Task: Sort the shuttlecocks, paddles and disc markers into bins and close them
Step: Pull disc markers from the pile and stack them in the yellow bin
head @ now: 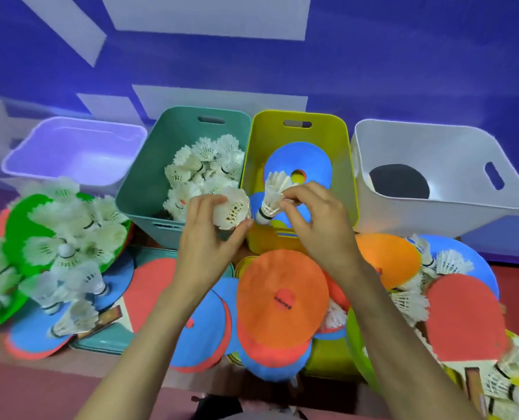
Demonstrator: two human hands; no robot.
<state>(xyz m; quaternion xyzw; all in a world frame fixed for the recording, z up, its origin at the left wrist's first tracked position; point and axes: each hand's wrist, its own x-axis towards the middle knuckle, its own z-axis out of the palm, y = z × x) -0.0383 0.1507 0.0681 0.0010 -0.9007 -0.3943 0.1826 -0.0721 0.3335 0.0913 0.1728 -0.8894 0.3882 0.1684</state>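
Sorting step in hand, as I judge it: shuttlecocks, two of them lifted and on their way to a bin

- Left hand (209, 237): fingers curled round the first shuttlecock (232, 212), feathers showing, cork hidden in the grip; held over the near right corner of the teal bin (161, 140)
- Right hand (315, 219): thumb and fingertips pinching the second shuttlecock (272, 195) by its feathers, cork pointing down; held over the near left part of the yellow bin (340, 165)
- Teal bin: a heap of shuttlecocks inside
- Yellow bin: disc markers (297, 159), a blue one uppermost
- White bin (434, 147), right end of the row: one dark-faced paddle (399, 181)
- Purple bin (70, 147), left end of the row
- Floor, near side of the bins: mixed pile not yet sorted, with loose shuttlecocks (67, 231) at the left on a green disc, an orange disc (282, 295) in the middle, a red paddle (464, 316) at the right
- No bin closed

Progress, judged: early to middling, much left on the floor

Next move calls for: both shuttlecocks let go over the teal bin; the right hand must first shift left, off the yellow bin, or its piece lands among the discs
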